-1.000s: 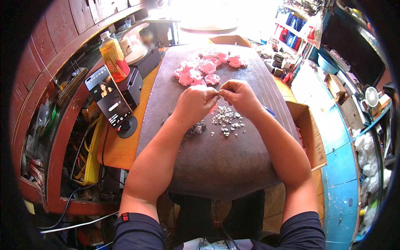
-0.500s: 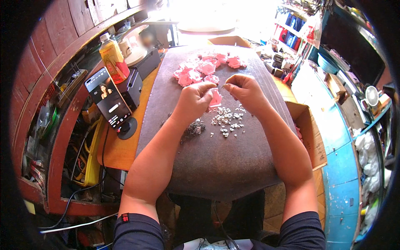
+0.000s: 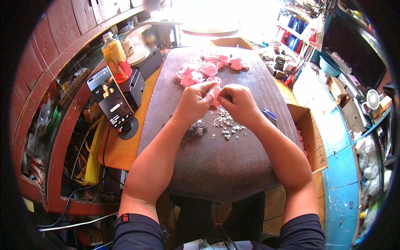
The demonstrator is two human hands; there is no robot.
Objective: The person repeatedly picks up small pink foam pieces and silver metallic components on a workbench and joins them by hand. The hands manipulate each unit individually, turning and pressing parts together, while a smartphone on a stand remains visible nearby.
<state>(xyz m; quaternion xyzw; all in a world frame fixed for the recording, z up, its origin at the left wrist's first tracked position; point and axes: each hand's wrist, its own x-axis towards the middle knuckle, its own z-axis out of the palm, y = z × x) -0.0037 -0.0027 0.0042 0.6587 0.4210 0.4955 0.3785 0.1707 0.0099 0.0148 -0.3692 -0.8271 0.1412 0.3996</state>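
Observation:
Over the middle of the table, my left hand is closed on a pink piece, part of which shows between the two hands. My right hand meets it from the right, its fingers pinched together at the piece's edge. What the right fingertips hold is hidden. Beyond the hands lies a loose heap of pink flower-shaped pieces. Nearer to me are scattered small silvery metal parts, and left of them a pile of small dark parts, partly behind my left forearm.
A blue-handled screwdriver lies right of my right hand. A phone on a stand and a drink bottle stand at the left. An open cardboard box sits beside the dark-covered table at the right.
My right hand has moved left and down, from apart with a tiny bit in its pinch, to the pink piece. The screwdriver has come into view. My left hand stays nearly in place.

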